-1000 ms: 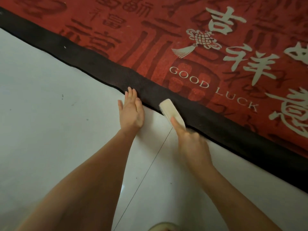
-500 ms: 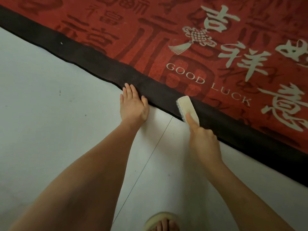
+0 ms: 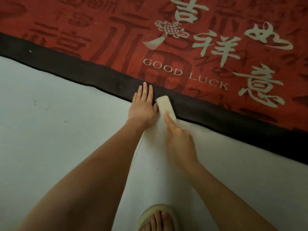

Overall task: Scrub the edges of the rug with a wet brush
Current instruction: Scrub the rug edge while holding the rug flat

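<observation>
Crouched at the rug's (image 3: 116,47) dark border (image 3: 216,112), you worked a pale brush (image 3: 165,105) along it.

Your right hand (image 3: 180,140) gripped the brush, forefinger laid along its back, its head on the black edging just below the woven words "GOOD LUCK" (image 3: 185,75). Your left hand (image 3: 143,105) lay flat, fingers straight, pressing the border just beside the brush. Large cream Chinese characters (image 3: 215,45) crossed the red field; a sandalled foot (image 3: 156,219) stood on the white floor (image 3: 50,130).

A red rug (image 3: 116,47) with pale characters is lying flat, its dark border running toward 4 o'clock. A cream brush (image 3: 165,106) is resting on that border.
</observation>
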`<state>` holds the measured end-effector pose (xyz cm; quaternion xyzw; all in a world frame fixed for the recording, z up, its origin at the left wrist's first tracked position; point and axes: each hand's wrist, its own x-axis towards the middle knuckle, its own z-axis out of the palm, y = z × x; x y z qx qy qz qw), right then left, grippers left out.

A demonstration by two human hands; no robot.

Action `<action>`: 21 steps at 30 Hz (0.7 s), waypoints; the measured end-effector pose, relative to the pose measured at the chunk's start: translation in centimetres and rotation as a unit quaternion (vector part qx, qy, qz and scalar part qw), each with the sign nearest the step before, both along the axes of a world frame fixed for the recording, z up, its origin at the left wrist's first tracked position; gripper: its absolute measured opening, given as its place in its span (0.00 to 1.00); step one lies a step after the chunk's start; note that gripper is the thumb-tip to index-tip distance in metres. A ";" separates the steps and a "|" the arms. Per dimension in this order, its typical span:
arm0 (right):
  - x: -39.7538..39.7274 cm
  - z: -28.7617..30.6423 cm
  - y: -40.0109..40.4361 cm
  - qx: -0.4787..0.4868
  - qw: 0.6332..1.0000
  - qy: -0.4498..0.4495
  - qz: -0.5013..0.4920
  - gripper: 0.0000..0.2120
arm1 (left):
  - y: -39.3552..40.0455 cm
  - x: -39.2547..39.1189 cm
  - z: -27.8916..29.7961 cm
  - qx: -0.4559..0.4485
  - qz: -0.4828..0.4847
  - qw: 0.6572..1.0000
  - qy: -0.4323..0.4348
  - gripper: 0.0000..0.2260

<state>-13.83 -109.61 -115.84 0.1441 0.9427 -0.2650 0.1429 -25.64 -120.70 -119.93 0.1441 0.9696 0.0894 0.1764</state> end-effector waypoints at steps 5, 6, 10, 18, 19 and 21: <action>0.6 -0.3 3.5 0.100 0.994 -0.006 0.044 0.36 | -0.7 -0.5 0.1 -0.009 0.000 0.999 -0.032 0.29; 1.8 -0.2 5.4 0.137 0.990 -0.016 0.031 0.37 | -0.5 -0.5 0.1 -0.017 -0.001 0.999 -0.031 0.30; 2.0 0.1 3.0 0.079 0.995 -0.019 -0.059 0.35 | 1.9 0.9 0.3 -0.031 0.068 0.997 -0.031 0.32; 5.6 -0.4 9.3 0.082 0.990 -0.006 -0.114 0.34 | 2.7 1.5 0.3 -0.085 0.100 0.991 -0.017 0.34; 5.6 -0.2 9.4 0.074 0.986 -0.006 -0.152 0.33 | 3.7 1.8 0.4 -0.086 0.108 0.990 -0.008 0.34; 3.9 0.0 6.1 0.033 0.989 0.002 -0.143 0.33 | 5.6 3.0 0.5 -0.062 0.077 0.995 0.015 0.34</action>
